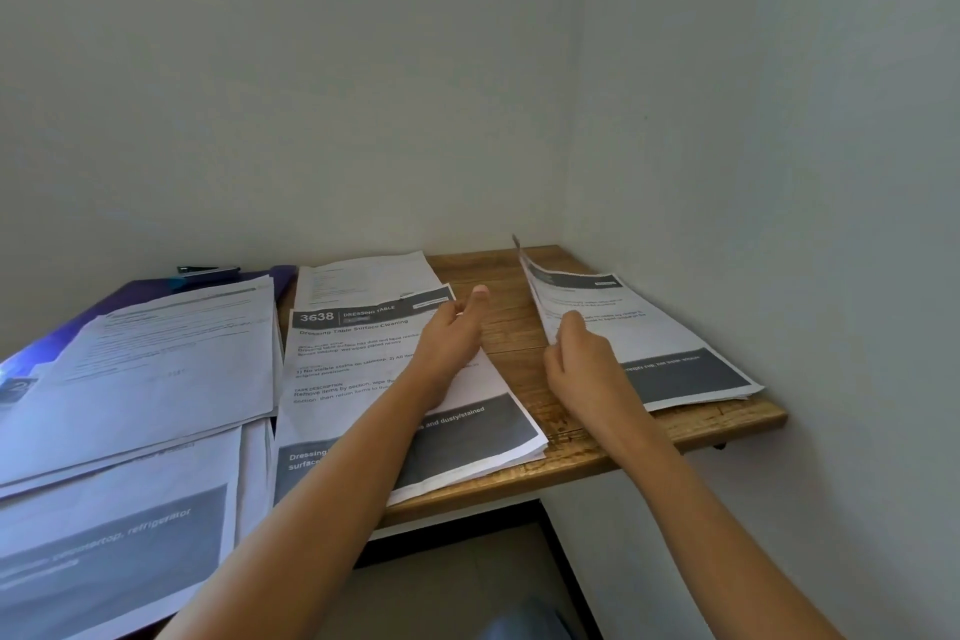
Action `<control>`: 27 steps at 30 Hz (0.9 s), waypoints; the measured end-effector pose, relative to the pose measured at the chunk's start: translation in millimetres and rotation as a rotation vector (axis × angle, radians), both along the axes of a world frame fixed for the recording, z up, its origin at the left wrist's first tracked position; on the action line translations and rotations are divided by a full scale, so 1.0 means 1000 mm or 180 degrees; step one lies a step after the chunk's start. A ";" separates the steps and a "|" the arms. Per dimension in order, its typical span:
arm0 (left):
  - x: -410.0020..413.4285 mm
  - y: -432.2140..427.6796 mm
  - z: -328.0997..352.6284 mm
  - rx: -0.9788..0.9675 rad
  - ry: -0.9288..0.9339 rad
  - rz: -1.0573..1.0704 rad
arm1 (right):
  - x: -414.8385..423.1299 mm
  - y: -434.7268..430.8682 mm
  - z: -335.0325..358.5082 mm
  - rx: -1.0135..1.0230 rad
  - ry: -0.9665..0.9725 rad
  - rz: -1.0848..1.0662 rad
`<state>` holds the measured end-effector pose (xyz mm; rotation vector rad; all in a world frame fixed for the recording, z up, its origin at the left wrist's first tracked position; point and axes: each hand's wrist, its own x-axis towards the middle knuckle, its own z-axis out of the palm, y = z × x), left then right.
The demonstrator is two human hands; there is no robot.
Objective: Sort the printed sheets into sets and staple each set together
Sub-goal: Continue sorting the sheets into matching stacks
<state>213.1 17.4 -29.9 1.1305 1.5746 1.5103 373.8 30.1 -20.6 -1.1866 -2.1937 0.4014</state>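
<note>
While right hand (582, 359) pinches sheet (540, 299), fingers hidden

Both arms fwd, bare. L hand (449, 335) relaxed, fingers extended. R hand (582, 359) fingers pinch sheet (550, 299) edge.

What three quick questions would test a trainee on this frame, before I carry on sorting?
1. True or false: a hand holds the stapler.
2. The right hand pinches: A the stapler; B the top sheet of the right pile; C nothing.
3. Fill in: the left hand rests on the middle pile, headed number ____.
Key: 1 false; 2 B; 3 3638.
</note>
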 end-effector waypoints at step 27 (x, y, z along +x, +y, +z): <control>-0.020 -0.016 0.028 0.0201 -0.2011 -0.0429 | -0.002 0.103 0.059 -0.0477 0.0604 -0.0024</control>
